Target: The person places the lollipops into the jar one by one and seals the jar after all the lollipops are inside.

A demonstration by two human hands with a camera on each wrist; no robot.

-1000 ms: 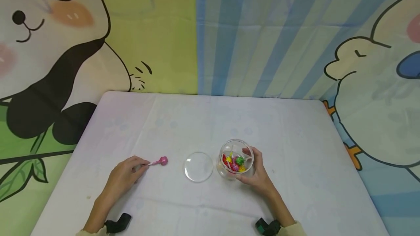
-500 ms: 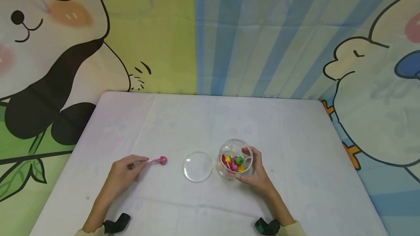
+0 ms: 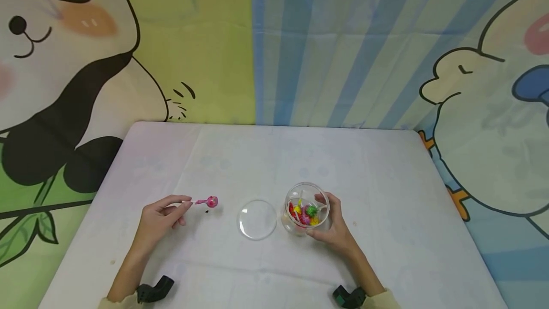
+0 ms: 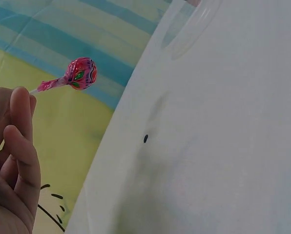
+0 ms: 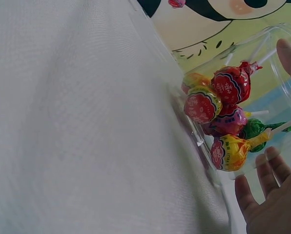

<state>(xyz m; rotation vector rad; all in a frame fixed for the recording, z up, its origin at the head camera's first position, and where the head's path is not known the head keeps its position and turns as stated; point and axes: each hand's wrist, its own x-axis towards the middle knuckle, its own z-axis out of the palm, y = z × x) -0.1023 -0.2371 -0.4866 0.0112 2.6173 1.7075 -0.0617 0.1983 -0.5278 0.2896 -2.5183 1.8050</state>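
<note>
A lollipop in a pink wrapper [image 3: 212, 201] is pinched by its thin stick between the thumb and fingers of my left hand [image 3: 159, 218]. In the left wrist view, the wrapped ball [image 4: 81, 73] points away from the fingers, above the table. My right hand [image 3: 336, 228] grips the side of a clear round jar [image 3: 291, 226], thumb on the near side. Inside the open jar, several lollipops [image 5: 228, 85] in red, yellow, purple and green wrappers lie in a heap, some with white sticks up. Between the hands, a clear round lid [image 3: 257, 220] lies flat on the table.
A white cloth covers the table [image 3: 240, 156]. One small dark speck [image 3: 207, 211] lies on it below the lollipop. Black wrist devices [image 3: 155, 290] sit at both wrists. Behind the table hangs a printed cartoon backdrop [image 3: 326, 46].
My left hand has risen slightly with the lollipop, lifting it off the cloth, and a dark speck now shows beneath. My right hand and the jar have stayed in place.
</note>
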